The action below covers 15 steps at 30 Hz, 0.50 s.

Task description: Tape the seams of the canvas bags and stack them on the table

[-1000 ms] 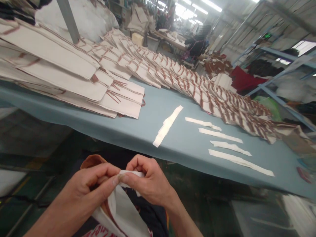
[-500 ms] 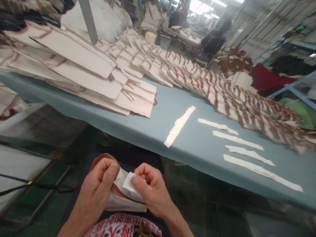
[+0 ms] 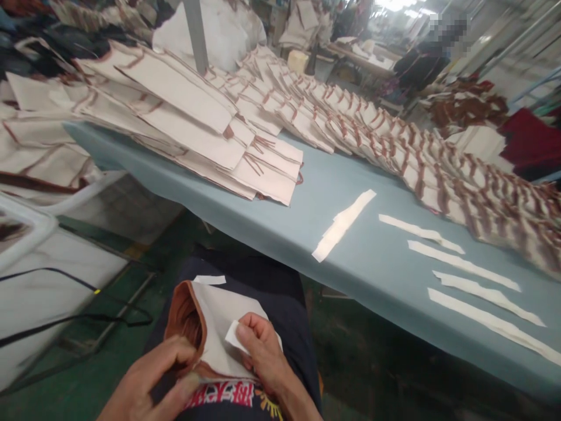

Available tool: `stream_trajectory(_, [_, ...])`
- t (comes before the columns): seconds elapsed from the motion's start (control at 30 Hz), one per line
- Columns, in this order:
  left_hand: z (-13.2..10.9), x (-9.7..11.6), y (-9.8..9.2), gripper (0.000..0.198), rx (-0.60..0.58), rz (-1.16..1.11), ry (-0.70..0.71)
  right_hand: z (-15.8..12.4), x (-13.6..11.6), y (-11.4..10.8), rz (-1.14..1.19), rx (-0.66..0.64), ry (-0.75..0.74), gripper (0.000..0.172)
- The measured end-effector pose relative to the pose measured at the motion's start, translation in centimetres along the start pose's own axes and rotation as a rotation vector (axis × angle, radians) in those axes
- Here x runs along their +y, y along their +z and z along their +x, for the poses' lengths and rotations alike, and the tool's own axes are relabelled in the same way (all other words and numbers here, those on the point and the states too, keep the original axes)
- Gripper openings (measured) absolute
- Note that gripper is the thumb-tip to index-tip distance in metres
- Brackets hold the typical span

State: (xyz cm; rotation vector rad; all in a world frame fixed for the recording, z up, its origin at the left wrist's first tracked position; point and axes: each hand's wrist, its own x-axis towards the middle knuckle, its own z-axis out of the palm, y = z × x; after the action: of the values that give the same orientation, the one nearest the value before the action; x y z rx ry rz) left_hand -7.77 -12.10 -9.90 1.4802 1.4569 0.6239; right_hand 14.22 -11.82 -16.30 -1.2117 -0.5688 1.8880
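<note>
On my lap lies a cream fabric piece [image 3: 228,310], tube-like, with a brown edge and brown inside, its opening facing left. My left hand [image 3: 153,374] grips the near side of that opening, thumb outside and fingers at the brown rim. Between the thumb and fingers of my right hand [image 3: 263,348] is a small white strip [image 3: 234,335], held against the cream face; its lower part is hidden. Another white strip [image 3: 210,279] shows at the far edge of the piece.
A blue-grey table [image 3: 280,231] crosses in front, bearing stacked cream panels [image 3: 197,134], a long overlapping row of brown-trimmed pieces [image 3: 394,146] and several pale strips [image 3: 464,266]. White bins [image 3: 65,257] stand at left. A person [image 3: 423,61] is in the background.
The view has swung left. The cream piece has turned, so its brown opening shows. My left hand has moved down to its near rim; my right hand still pinches the white strip.
</note>
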Motion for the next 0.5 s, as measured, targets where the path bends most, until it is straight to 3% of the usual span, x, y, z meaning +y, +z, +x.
stream_trajectory(0.1, [0.2,0.4,-0.6,0.036,-0.048,0.074,0.035,0.1,-0.3,0.0,-0.012,-0.006,-0.001,0.083])
stream_trajectory(0.27, [3.2,2.8,0.0,0.045,-0.031,0.091,0.021,0.1,-3.7,-1.1,-0.051,0.023,-0.091,0.082])
stream_trajectory(0.37, [4.9,3.8,0.3,0.045,-0.043,0.164,0.093,0.3,-5.8,-2.0,-0.084,0.039,-0.137,0.08])
stream_trajectory(0.5, [5.7,3.7,-0.4,0.045,-0.102,0.179,0.135,0.8,-5.7,-1.7,-0.121,0.03,-0.127,0.08])
